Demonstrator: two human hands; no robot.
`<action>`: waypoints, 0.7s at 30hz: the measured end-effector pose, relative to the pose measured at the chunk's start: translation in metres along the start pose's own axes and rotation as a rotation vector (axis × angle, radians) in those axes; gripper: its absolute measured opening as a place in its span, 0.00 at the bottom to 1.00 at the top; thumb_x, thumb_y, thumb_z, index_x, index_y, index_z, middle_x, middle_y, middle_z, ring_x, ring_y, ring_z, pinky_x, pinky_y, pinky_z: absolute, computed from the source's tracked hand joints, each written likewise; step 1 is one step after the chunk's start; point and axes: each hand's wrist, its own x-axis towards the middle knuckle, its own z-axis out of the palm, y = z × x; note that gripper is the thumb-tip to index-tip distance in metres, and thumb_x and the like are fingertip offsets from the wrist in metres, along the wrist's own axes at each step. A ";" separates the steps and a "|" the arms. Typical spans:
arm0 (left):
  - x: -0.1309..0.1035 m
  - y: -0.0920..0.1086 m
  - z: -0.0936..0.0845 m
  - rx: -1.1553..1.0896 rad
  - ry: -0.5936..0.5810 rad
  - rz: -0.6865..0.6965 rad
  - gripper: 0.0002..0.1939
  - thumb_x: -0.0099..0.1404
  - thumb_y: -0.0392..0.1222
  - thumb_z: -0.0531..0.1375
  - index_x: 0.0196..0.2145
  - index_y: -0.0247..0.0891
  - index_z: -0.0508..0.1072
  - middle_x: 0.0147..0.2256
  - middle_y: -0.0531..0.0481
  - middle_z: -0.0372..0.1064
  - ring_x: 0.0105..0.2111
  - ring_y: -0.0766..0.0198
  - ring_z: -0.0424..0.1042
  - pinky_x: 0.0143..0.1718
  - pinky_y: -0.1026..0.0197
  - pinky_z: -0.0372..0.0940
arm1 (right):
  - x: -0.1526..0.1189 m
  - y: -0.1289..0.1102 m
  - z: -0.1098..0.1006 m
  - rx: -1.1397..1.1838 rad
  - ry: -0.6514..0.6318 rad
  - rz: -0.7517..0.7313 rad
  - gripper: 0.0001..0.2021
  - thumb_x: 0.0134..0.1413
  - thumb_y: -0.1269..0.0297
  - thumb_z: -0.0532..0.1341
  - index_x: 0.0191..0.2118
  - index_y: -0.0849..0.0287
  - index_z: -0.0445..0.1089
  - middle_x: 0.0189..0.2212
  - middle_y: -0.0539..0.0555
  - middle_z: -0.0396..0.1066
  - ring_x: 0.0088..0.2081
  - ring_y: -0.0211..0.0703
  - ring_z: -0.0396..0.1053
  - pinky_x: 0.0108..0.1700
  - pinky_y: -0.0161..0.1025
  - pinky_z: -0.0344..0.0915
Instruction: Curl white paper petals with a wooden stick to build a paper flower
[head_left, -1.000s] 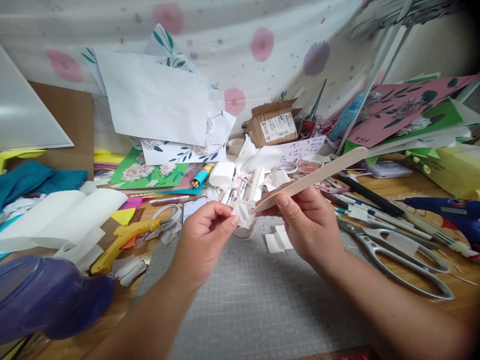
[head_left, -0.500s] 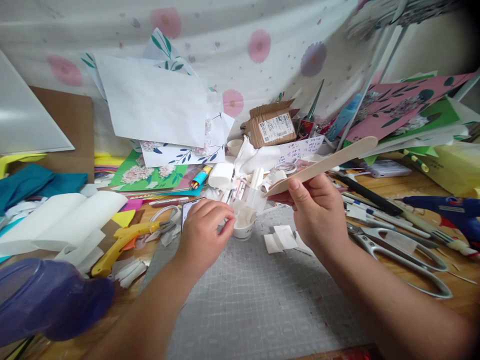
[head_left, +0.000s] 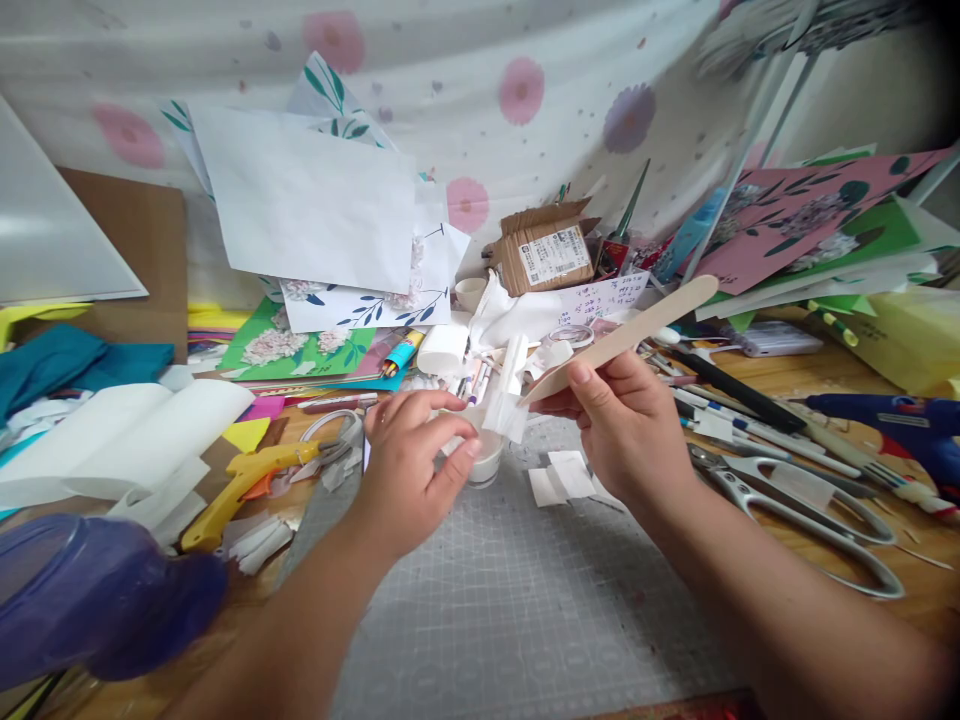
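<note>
A flat wooden craft stick (head_left: 637,328) is gripped between the thumb and fingers of my right hand (head_left: 626,415), slanting up to the right. At its lower tip hangs a thin whitish strip (head_left: 506,415), in front of the small white cup; whether it sticks to the wood I cannot tell. My left hand (head_left: 409,465) is beside the small white cup (head_left: 486,468), its fingers bent and apart, with the thumb at the cup's near-left side. Part of the cup is hidden by these fingers and the strip. White paper pieces (head_left: 562,478) lie right of the cup on the grey cutting mat (head_left: 510,590).
Large scissors (head_left: 795,510), pens and a blue glue gun (head_left: 892,410) lie on the right. A yellow-handled tool (head_left: 232,490), paper rolls (head_left: 127,440) and a purple container (head_left: 97,600) are on the left. A cardboard box (head_left: 544,250) and floral papers stand behind.
My right hand has moved slightly left with the craft stick, whose tip now meets the whitish strip over the cup. My left fingers have spread apart.
</note>
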 end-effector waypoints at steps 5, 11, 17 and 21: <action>-0.005 0.011 0.000 -0.502 0.065 -0.233 0.10 0.65 0.45 0.61 0.43 0.42 0.74 0.41 0.46 0.74 0.42 0.55 0.72 0.45 0.52 0.65 | -0.005 -0.005 0.006 0.065 -0.078 0.072 0.08 0.59 0.58 0.67 0.34 0.55 0.71 0.29 0.46 0.77 0.27 0.38 0.77 0.33 0.39 0.80; -0.011 0.027 0.009 -1.069 -0.022 -0.464 0.07 0.60 0.44 0.67 0.34 0.41 0.75 0.28 0.54 0.71 0.29 0.67 0.67 0.32 0.64 0.62 | -0.013 -0.013 0.013 0.077 -0.217 0.053 0.08 0.59 0.56 0.67 0.34 0.54 0.74 0.28 0.49 0.79 0.29 0.42 0.78 0.35 0.45 0.80; -0.010 0.028 0.005 -1.177 -0.018 -0.508 0.03 0.62 0.40 0.65 0.30 0.41 0.78 0.25 0.55 0.68 0.26 0.69 0.62 0.29 0.65 0.57 | -0.011 -0.019 0.011 0.125 -0.201 -0.001 0.06 0.60 0.59 0.67 0.36 0.54 0.76 0.30 0.52 0.81 0.30 0.44 0.80 0.35 0.44 0.78; -0.010 0.029 0.002 -1.183 -0.017 -0.467 0.05 0.63 0.38 0.63 0.29 0.41 0.77 0.26 0.54 0.70 0.29 0.67 0.66 0.34 0.63 0.60 | -0.013 -0.020 0.010 0.150 -0.245 -0.018 0.04 0.61 0.63 0.65 0.36 0.54 0.77 0.32 0.52 0.82 0.32 0.46 0.81 0.35 0.42 0.77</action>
